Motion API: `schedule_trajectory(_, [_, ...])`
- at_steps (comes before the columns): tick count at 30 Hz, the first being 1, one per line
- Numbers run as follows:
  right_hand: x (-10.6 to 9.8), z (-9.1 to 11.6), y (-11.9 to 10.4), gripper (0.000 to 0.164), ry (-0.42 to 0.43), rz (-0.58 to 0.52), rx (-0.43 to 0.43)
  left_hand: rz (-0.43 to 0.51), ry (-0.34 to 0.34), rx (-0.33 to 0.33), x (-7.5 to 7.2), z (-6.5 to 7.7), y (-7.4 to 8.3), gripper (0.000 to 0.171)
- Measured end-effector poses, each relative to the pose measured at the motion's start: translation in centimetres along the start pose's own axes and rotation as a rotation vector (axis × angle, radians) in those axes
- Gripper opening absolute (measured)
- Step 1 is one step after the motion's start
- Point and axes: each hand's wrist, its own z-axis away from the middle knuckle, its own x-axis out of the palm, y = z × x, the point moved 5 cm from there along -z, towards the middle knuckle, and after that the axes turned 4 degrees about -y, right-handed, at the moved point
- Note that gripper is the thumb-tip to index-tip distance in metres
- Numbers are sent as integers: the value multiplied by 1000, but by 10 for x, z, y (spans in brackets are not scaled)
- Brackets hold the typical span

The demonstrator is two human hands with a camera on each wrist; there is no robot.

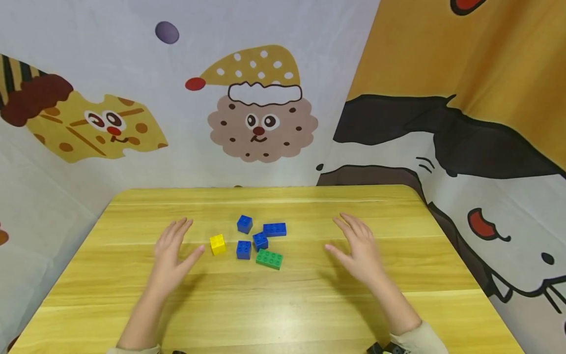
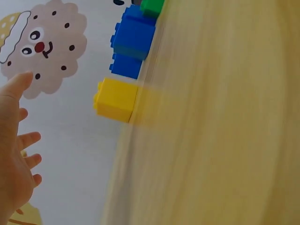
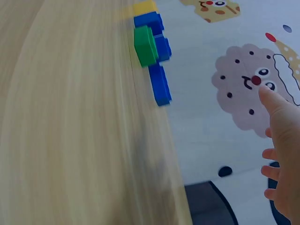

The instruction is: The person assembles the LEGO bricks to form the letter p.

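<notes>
Several toy building blocks lie loosely grouped on the wooden table. Nearest my left hand (image 1: 170,258) is a yellow block (image 1: 217,244), a short gap to the right of the thumb. Right of it are small blue blocks (image 1: 243,250), one farther back, plus a longer blue block (image 1: 274,229). A green block (image 1: 269,259) lies closest to me. Over the right part of the table hovers my right hand (image 1: 360,250), apart from every block. Both hands have fingers extended and hold nothing. In the left wrist view the yellow block (image 2: 116,99) shows large beside the thumb.
The wooden table (image 1: 274,305) has rounded far corners and meets a cloth backdrop (image 1: 185,167) printed with cartoon figures. Dark objects (image 1: 384,348), partly cut off, show by the right sleeve at the bottom edge.
</notes>
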Motion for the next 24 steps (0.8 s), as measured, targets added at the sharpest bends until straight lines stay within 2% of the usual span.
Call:
schedule_trajectory(7, [29, -11, -16, 67, -65, -131, 14, 103, 16, -68, 15, -3, -8, 67])
schedule_trajectory(16, [59, -26, -35, 63, -111, -262, 4, 210, -25, -203, 34, -1, -20, 66])
schedule_trajectory(24, [81, -39, -46, 60, -179, -346, -18, 274, -39, -243, 46, 0, -27, 64])
